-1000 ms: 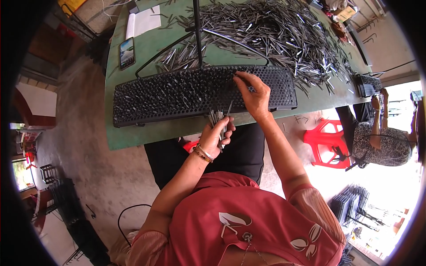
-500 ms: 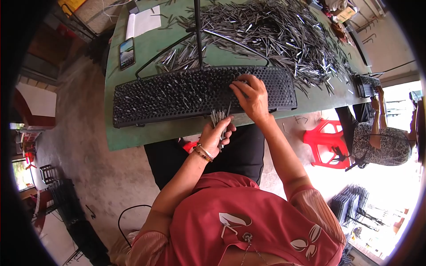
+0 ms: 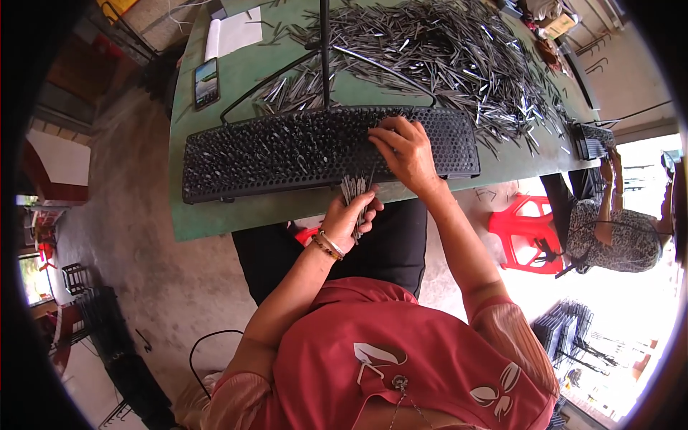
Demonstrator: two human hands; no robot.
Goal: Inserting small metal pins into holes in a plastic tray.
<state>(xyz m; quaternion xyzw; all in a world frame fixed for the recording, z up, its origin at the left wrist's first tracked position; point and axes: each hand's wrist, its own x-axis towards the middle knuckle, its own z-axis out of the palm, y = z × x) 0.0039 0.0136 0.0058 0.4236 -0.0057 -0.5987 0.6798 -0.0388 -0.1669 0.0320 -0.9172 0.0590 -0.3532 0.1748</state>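
Observation:
A long black perforated rack (image 3: 453,147) lies tilted along the near table edge. Thin strips stand in many of its holes across the left and middle, while bare holes show at its right end. My left hand (image 3: 347,221) is closed round a bundle of thin grey metal strips (image 3: 354,189), just in front of the rack's near edge. Over the right half of the rack, my right hand (image 3: 410,154) has its thumb and fingers pinched close to the holes. Whatever sits between those fingertips is too small and covered to make out.
A big heap of loose metal strips (image 3: 459,61) covers the far part of the green table (image 3: 197,215). A black upright post (image 3: 325,57) with braces rises behind the rack. A phone (image 3: 206,84) and white paper (image 3: 236,34) lie left. Another person (image 3: 615,229) works at right beside a red stool (image 3: 519,233).
My right hand has shifted very slightly over the rack, its fingers still pinched. My left hand and its bundle stay almost where they were.

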